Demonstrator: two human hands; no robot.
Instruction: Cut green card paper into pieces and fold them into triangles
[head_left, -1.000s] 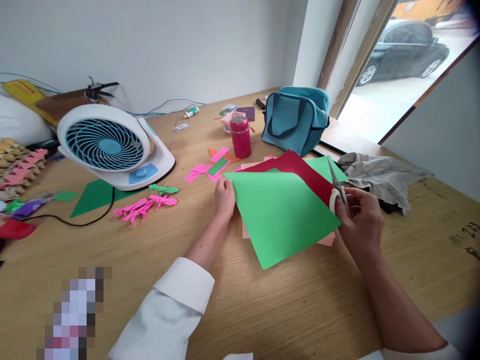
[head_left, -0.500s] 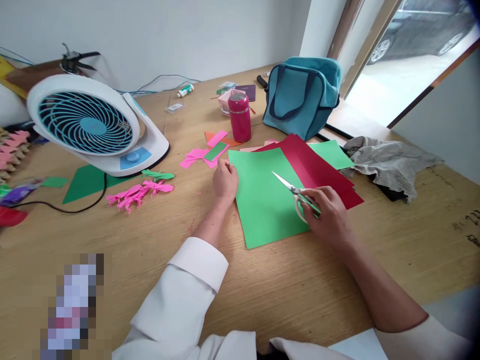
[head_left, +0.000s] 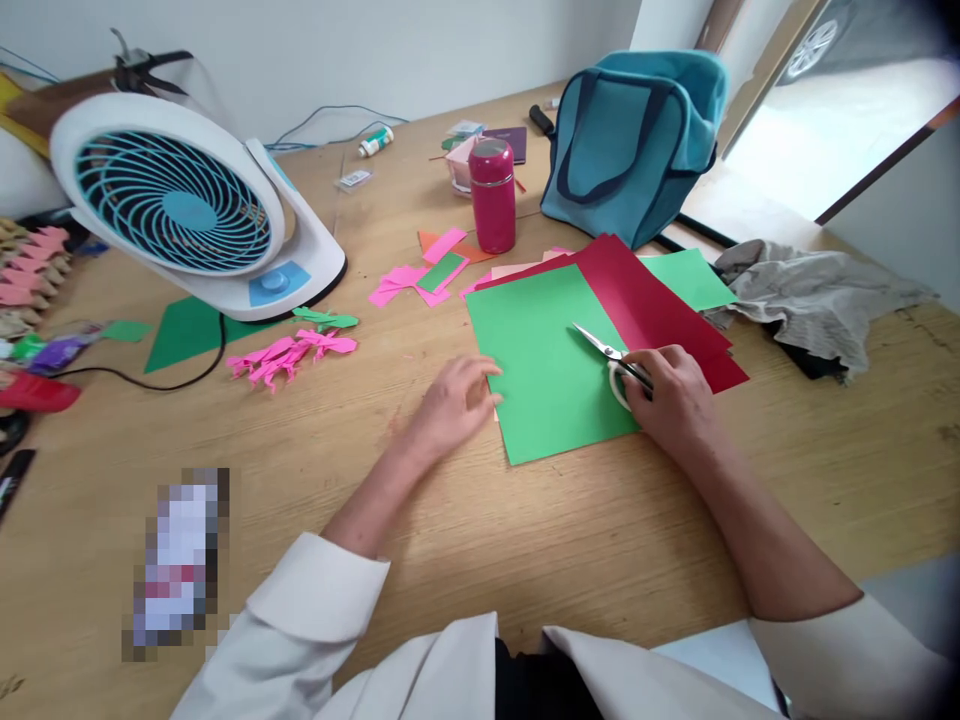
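Observation:
A light green sheet of paper (head_left: 551, 370) lies flat on the wooden table, partly over dark red sheets (head_left: 660, 300). My left hand (head_left: 457, 405) rests at the left edge of the green sheet, thumb and fingers apart, with nothing seen between them. In my right hand (head_left: 675, 400) is a pair of scissors (head_left: 611, 352), held by the handles over the sheet's right side. Its blades look closed and point up and left. My fingers hide part of the handles.
A white fan (head_left: 292, 270) stands at the left, with pink cut paper pieces (head_left: 292, 355) in front. Behind the sheets are a dark pink flask (head_left: 493, 200) and a blue bag (head_left: 622, 150). A grey cloth (head_left: 802, 300) lies at the right. A pixelated patch covers something lower left.
My left hand has come down along the sheet's left edge toward me, its fingers opening from a closed fist. My right hand keeps the scissors over the sheet. The view has shifted slightly.

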